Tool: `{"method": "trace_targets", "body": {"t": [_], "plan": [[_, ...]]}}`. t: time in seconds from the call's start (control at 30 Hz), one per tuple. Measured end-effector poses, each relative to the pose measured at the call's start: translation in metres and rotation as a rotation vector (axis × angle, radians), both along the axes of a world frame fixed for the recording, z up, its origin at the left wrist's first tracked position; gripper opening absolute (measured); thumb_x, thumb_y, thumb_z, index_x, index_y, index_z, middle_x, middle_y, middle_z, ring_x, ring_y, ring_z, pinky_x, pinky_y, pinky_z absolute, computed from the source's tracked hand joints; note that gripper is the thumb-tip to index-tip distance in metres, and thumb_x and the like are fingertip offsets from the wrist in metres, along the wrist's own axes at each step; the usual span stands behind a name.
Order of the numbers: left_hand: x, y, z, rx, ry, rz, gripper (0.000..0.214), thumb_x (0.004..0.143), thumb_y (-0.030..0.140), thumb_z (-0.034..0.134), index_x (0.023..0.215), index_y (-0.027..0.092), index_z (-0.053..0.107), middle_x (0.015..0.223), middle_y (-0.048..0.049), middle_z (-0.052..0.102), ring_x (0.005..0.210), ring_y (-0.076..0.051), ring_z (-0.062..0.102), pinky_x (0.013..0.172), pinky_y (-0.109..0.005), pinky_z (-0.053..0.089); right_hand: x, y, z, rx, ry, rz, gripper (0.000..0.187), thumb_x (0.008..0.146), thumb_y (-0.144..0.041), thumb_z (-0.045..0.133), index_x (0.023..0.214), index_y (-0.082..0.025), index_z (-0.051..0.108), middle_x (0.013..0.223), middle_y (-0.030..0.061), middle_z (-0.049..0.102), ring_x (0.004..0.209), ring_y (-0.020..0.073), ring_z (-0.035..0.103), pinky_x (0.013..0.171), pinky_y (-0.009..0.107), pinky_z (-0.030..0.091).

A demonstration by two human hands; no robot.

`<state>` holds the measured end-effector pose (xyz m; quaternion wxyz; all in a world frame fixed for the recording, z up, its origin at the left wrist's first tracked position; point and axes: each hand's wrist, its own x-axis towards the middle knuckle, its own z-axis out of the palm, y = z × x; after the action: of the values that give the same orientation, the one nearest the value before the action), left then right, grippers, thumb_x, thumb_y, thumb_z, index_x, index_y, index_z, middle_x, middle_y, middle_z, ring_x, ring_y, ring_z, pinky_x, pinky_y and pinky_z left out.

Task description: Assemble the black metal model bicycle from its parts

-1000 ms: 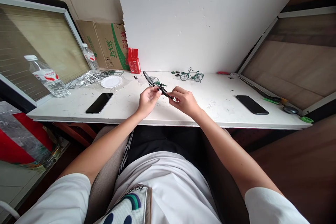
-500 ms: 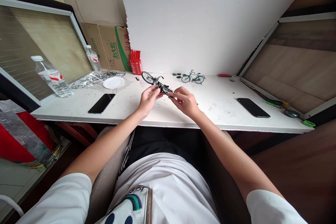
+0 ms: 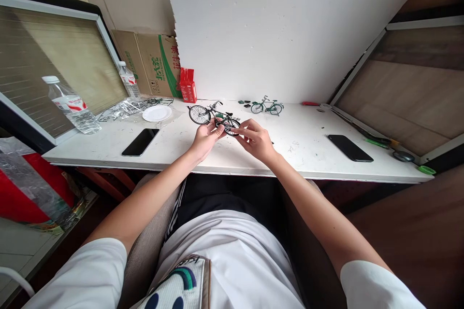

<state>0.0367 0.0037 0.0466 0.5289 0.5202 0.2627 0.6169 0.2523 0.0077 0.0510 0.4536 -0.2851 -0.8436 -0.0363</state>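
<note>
Where our left hand [image 3: 208,141] and right hand [image 3: 255,139] converge: a black model bicycle [image 3: 214,117], which we hold above the table [image 3: 300,140].
Left grip: our thumb and fingers pinching it low, at mid-length.
Right grip: our fingertips pinching the rear wheel [image 3: 228,128].
Green bicycle [image 3: 267,105]: beyond the right hand, standing on the table.

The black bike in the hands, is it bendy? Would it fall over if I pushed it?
The black bike probably feels light, since it's mostly thin bars with gaps. It looks fairly stiff between the hands, though such skinny bits might snap. Stood up and pushed sideways, it would likely tip, because its wheels are narrow.
</note>
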Motion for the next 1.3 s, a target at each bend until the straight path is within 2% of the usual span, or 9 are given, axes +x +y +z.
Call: {"method": "trace_targets", "body": {"t": [0.1,0.23,0.33,0.77,1.0,1.3], "plan": [[-0.0013,0.0022,-0.0031,0.026,0.036,0.015,0.050,0.078,0.049,0.090,0.110,0.022,0.063,0.113,-0.0066,0.073,0.114,-0.023,0.070,0.104,-0.042,0.058,-0.0030,-0.0053,0.0035,-0.026,0.020,0.009,0.033,0.102,-0.052,0.067,0.123,-0.026,0.073,0.111,0.0076,0.067,0.065,0.0114,0.061,0.059,0.028,0.053],[-0.0012,0.0036,-0.0060,0.082,0.058,0.033,0.051,0.077,0.049,0.090,0.111,0.023,0.062,0.117,-0.0064,0.071,0.116,-0.024,0.069,0.102,-0.041,0.058,-0.0041,-0.0063,0.0045,-0.030,0.094,-0.012,0.066,0.089,-0.066,0.077,0.137,-0.026,0.056,0.127,0.0109,0.062,0.067,0.0124,0.061,0.053,0.029,0.052],[-0.0005,0.0037,-0.0072,0.101,0.062,0.045,0.052,0.076,0.048,0.091,0.111,0.023,0.062,0.120,-0.0067,0.070,0.117,-0.024,0.068,0.101,-0.039,0.057,-0.0028,-0.0046,0.0039,-0.039,0.094,-0.028,0.077,0.085,-0.069,0.079,0.142,-0.027,0.049,0.135,0.0132,0.058,0.069,0.0132,0.061,0.052,0.030,0.052],[-0.0027,0.0058,-0.0083,0.093,0.082,0.059,0.048,0.076,0.040,0.090,0.111,0.024,0.062,0.120,-0.0061,0.069,0.116,-0.023,0.066,0.101,-0.038,0.054,-0.0031,-0.0052,0.0053,-0.107,0.050,-0.015,0.076,0.088,-0.066,0.078,0.144,-0.027,0.046,0.131,0.0125,0.060,0.080,0.0180,0.065,0.054,0.030,0.052],[-0.0032,0.0056,-0.0098,0.068,-0.005,0.027,0.047,0.074,0.032,0.093,0.110,0.022,0.064,0.120,-0.0045,0.069,0.116,-0.021,0.065,0.106,-0.036,0.050,-0.0027,-0.0038,0.0045,-0.124,0.061,0.010,0.077,0.087,-0.069,0.076,0.146,-0.030,0.046,0.135,0.0135,0.057,0.081,0.0201,0.064,0.055,0.033,0.056],[-0.0031,0.0057,-0.0091,0.081,-0.004,0.024,0.046,0.074,0.032,0.092,0.108,0.022,0.062,0.116,-0.0042,0.068,0.115,-0.021,0.064,0.106,-0.037,0.048,-0.0017,-0.0055,0.0068,-0.170,0.037,0.009,0.074,0.088,-0.071,0.074,0.146,-0.030,0.051,0.137,0.0134,0.053,0.084,0.0214,0.064,0.059,0.036,0.057]]}}
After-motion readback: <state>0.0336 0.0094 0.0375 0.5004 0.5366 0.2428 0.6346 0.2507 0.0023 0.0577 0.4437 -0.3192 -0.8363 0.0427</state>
